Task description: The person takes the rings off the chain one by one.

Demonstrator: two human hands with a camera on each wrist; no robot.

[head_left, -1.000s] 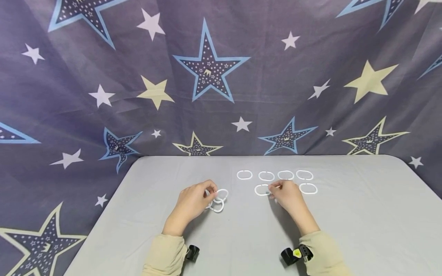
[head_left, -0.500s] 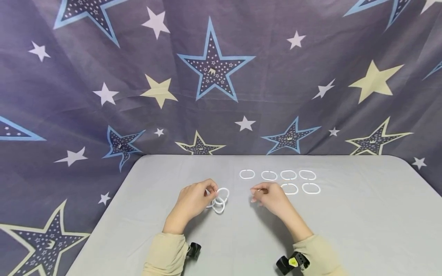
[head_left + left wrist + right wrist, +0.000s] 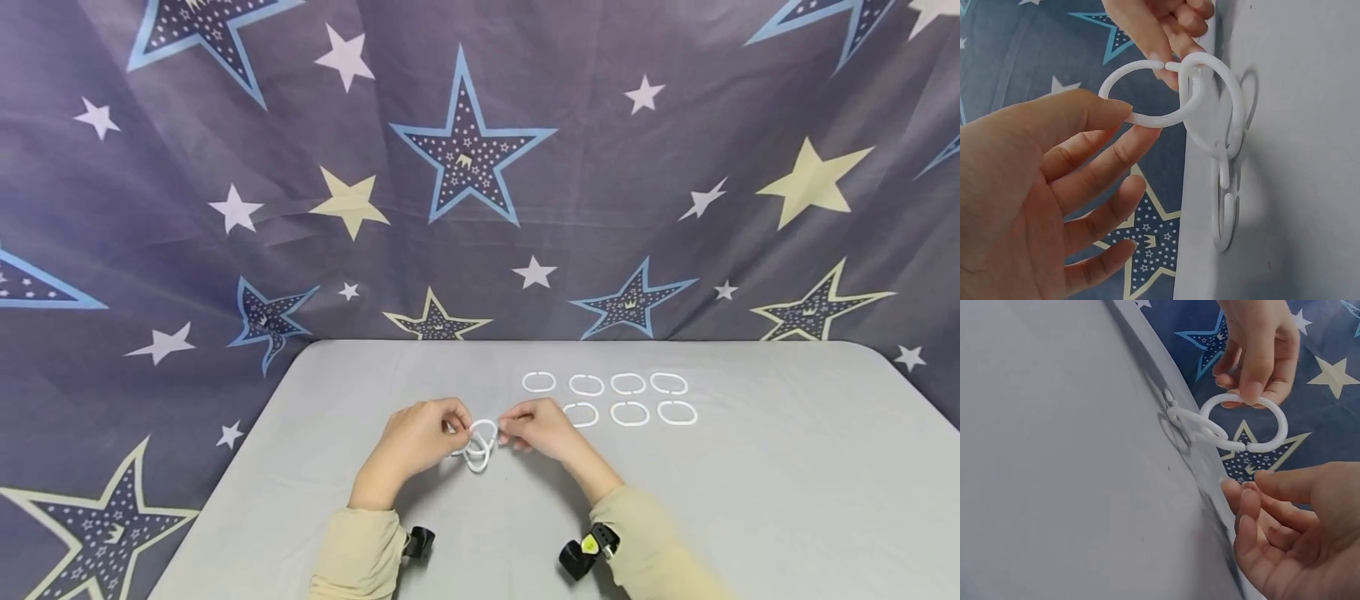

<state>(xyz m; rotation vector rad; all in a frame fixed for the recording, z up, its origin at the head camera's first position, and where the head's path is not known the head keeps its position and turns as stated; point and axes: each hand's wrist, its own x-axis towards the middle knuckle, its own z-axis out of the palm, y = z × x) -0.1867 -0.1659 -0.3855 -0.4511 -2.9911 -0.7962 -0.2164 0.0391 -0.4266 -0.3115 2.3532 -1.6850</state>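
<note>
In the head view my left hand (image 3: 416, 442) pinches a white plastic C-link (image 3: 1281, 425) between thumb and fingers above the table. A second white link (image 3: 1235, 94) is hooked through it, and a third link (image 3: 1215, 212) hangs below that one. My right hand (image 3: 547, 429) is just right of the held link, its fingers loosely bent with nothing visible between them. The right wrist view shows a small space between those fingertips and the link, close to the link's narrow slit.
Several loose white links lie in two rows on the grey table (image 3: 300, 533), such as a back-row link (image 3: 539, 392) and a front-row link (image 3: 677, 424). A star-patterned curtain (image 3: 570, 192) hangs behind the table's far edge.
My right hand has moved left from the front row of loose links to beside the held link, uncovering links there. My left hand has stayed nearly in place, still holding its link.
</note>
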